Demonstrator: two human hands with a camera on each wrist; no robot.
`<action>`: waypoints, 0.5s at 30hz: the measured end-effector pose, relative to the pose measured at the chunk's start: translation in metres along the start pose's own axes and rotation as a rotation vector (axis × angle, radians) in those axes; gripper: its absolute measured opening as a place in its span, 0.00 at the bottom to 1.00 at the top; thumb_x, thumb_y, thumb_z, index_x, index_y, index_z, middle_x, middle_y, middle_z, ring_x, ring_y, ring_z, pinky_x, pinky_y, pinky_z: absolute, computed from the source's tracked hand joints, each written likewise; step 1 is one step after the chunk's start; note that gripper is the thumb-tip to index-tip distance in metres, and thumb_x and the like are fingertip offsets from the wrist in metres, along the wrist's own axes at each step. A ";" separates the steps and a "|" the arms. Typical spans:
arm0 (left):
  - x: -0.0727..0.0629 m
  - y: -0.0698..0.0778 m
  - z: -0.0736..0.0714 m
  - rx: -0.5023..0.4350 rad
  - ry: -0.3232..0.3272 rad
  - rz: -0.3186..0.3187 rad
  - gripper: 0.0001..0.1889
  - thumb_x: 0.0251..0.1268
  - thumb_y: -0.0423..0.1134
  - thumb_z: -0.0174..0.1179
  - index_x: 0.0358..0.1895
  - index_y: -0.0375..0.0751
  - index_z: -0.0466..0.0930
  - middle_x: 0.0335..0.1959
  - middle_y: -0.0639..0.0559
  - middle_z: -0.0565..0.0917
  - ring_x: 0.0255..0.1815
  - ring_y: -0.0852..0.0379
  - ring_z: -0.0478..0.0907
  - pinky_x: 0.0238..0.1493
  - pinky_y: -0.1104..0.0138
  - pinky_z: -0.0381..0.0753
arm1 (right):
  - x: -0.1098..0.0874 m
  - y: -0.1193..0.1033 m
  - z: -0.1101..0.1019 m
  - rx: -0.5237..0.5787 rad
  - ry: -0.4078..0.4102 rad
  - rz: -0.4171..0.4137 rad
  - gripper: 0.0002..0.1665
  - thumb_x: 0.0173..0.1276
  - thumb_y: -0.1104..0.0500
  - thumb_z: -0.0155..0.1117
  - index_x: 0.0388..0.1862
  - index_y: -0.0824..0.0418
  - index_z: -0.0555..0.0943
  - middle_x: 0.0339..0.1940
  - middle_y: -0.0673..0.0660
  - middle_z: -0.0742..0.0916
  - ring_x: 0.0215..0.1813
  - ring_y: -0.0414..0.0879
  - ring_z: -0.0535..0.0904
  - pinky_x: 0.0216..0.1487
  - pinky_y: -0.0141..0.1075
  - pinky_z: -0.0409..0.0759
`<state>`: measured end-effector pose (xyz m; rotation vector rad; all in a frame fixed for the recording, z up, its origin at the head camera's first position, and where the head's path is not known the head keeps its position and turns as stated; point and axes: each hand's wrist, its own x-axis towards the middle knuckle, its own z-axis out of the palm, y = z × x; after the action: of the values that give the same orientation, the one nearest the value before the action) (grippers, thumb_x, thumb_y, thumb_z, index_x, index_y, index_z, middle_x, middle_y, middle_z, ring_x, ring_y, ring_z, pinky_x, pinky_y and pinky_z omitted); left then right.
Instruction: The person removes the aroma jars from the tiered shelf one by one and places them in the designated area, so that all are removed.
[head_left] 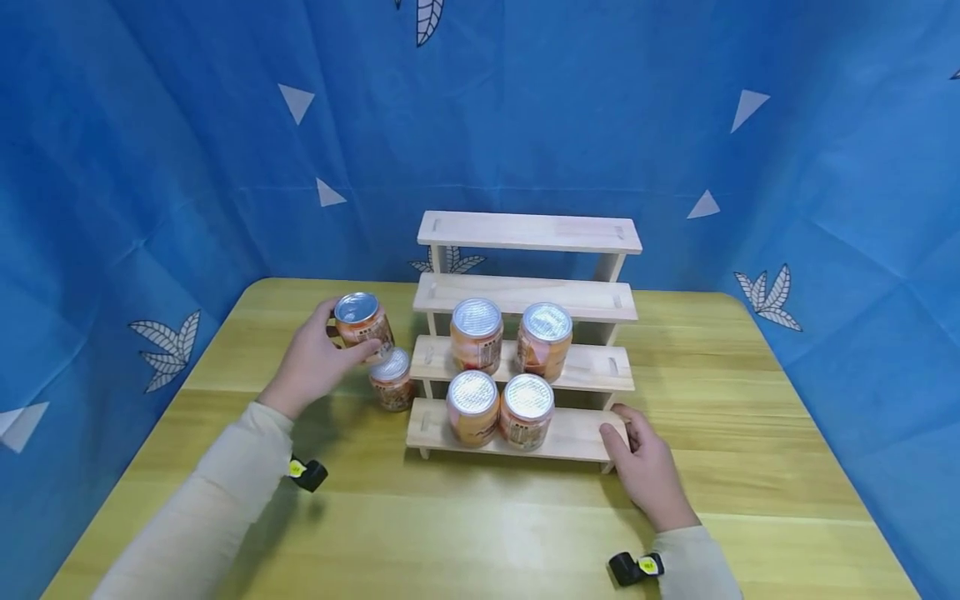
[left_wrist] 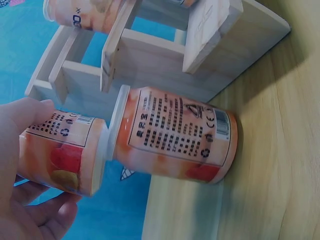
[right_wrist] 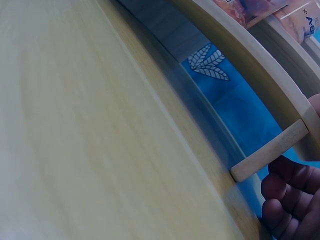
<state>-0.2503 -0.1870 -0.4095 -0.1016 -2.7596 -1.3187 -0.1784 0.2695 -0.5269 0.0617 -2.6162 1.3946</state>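
In the head view, my left hand (head_left: 318, 358) grips an orange printed can (head_left: 365, 325) with a silver top, left of the stepped wooden shelf (head_left: 525, 229). Directly below it, another orange can (head_left: 392, 383) stands on the table; the left wrist view shows the held can (left_wrist: 62, 155) end to end with the standing can (left_wrist: 175, 135), seemingly touching its lid. My right hand (head_left: 651, 467) holds the right end of the lowest step, thumb on top; its curled fingers (right_wrist: 290, 195) show beside the shelf's leg (right_wrist: 270, 152) in the right wrist view.
Two cans (head_left: 474, 408) (head_left: 527, 411) sit side by side on the lowest step, and two more (head_left: 477, 336) (head_left: 544, 340) on the step above. The upper two steps (head_left: 525, 296) bear nothing. Blue patterned cloth (head_left: 525, 100) hangs behind and beside the wooden table (head_left: 465, 525).
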 end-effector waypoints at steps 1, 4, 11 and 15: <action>0.000 -0.001 -0.001 -0.001 0.003 -0.001 0.51 0.60 0.61 0.69 0.79 0.41 0.53 0.66 0.40 0.71 0.60 0.41 0.74 0.50 0.51 0.81 | 0.000 0.000 0.000 -0.001 0.001 0.002 0.22 0.78 0.48 0.59 0.63 0.59 0.76 0.20 0.49 0.68 0.19 0.39 0.63 0.21 0.35 0.66; 0.001 -0.005 -0.005 -0.001 0.017 -0.004 0.51 0.60 0.62 0.69 0.79 0.40 0.53 0.66 0.41 0.72 0.60 0.41 0.74 0.50 0.51 0.80 | 0.001 0.000 -0.001 -0.009 0.003 0.012 0.23 0.78 0.47 0.58 0.63 0.58 0.76 0.21 0.50 0.69 0.19 0.39 0.63 0.21 0.34 0.66; -0.004 -0.016 -0.013 0.001 0.048 -0.003 0.50 0.62 0.60 0.68 0.79 0.39 0.53 0.64 0.39 0.73 0.60 0.40 0.75 0.48 0.51 0.81 | 0.001 -0.002 -0.002 -0.007 0.003 0.020 0.23 0.78 0.46 0.59 0.63 0.58 0.76 0.21 0.50 0.69 0.20 0.39 0.64 0.22 0.34 0.66; -0.009 -0.027 -0.013 0.009 0.046 -0.008 0.50 0.62 0.60 0.68 0.78 0.37 0.53 0.64 0.38 0.73 0.60 0.39 0.75 0.47 0.51 0.82 | 0.000 -0.001 -0.001 -0.002 0.001 0.009 0.23 0.77 0.47 0.59 0.62 0.59 0.76 0.21 0.50 0.66 0.19 0.39 0.61 0.21 0.35 0.65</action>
<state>-0.2437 -0.2139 -0.4230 -0.0582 -2.7301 -1.2941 -0.1778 0.2698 -0.5256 0.0488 -2.6210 1.3942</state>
